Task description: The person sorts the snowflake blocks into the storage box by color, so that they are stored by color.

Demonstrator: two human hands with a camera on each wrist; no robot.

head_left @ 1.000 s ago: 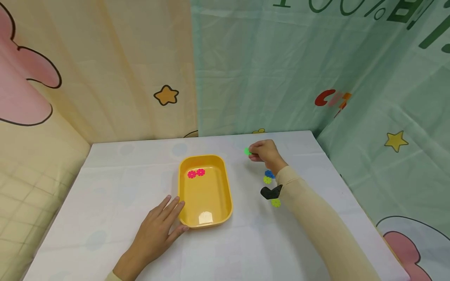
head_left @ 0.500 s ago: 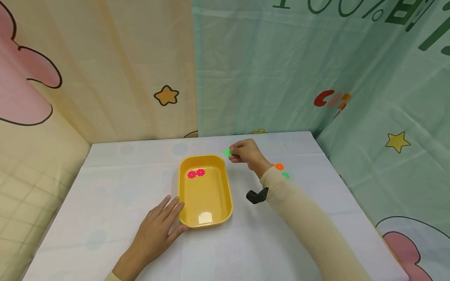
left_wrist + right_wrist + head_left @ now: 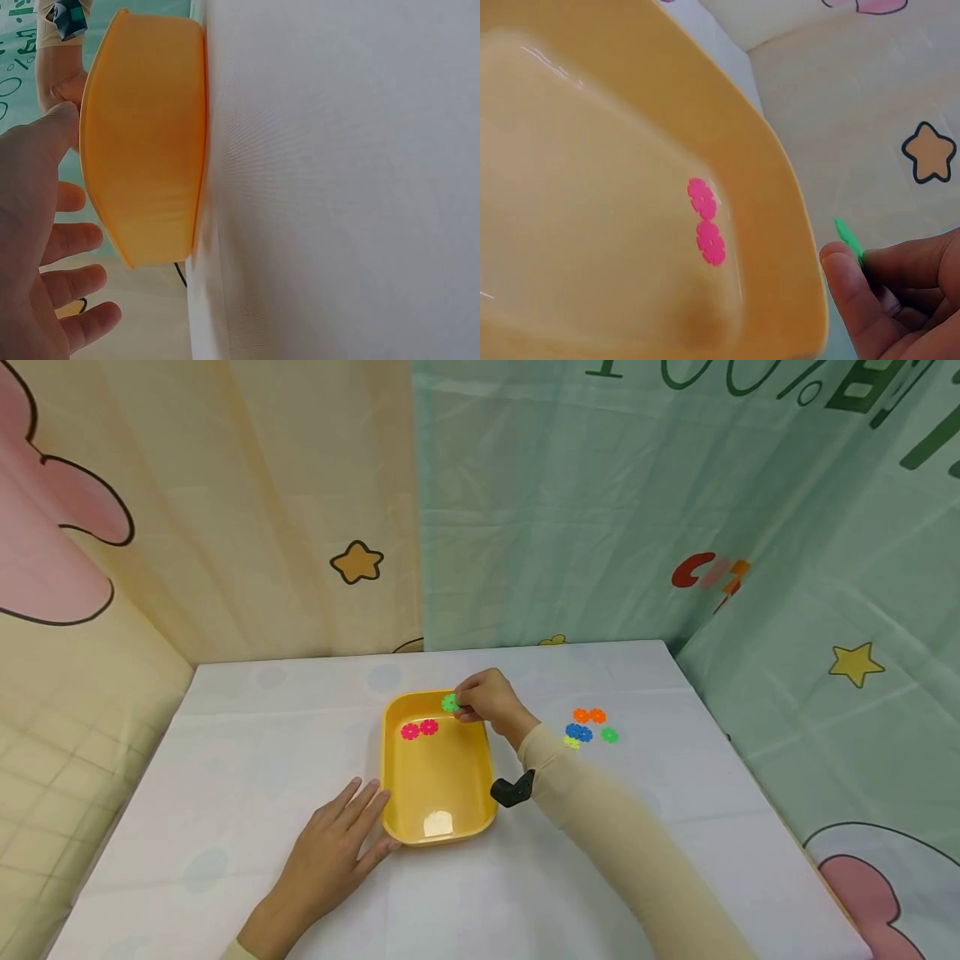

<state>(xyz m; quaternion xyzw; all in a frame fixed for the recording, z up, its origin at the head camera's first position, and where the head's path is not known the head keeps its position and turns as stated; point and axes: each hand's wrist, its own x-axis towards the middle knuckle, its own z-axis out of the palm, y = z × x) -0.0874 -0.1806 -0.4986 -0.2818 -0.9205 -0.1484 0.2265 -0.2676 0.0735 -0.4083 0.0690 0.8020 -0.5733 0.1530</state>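
Shows the tray [image 3: 438,785] set in from the far edge of the table [image 3: 240,760], with a strip of white cloth between, and a curtain [image 3: 555,527] behind. Leaves broad room to the tray's left, and a narrower gap to the loose pieces on its right. Has the two hands apart. Pinches a green flower [image 3: 450,702] between thumb and finger of the right hand [image 3: 491,700], at the tray's far right corner; cannot tell its height over the floor. Has the left hand [image 3: 333,852] at the near left rim with fingers straight and spread; cannot confirm firm contact. Holds two pink flowers [image 3: 409,732] inside the tray, toward the far left. Includes on the right two orange flowers [image 3: 582,716], blue flowers [image 3: 574,732], a loose green flower [image 3: 610,735] and a yellow flower [image 3: 572,742], partly covered by the right sleeve [image 3: 615,843]. Obstructs part of the right rim with a black wrist piece [image 3: 513,788]. Reveals only in the left wrist view the tray's outer wall, and only in the right wrist view the pinched flower edge-on, against the backdrop past the rim.
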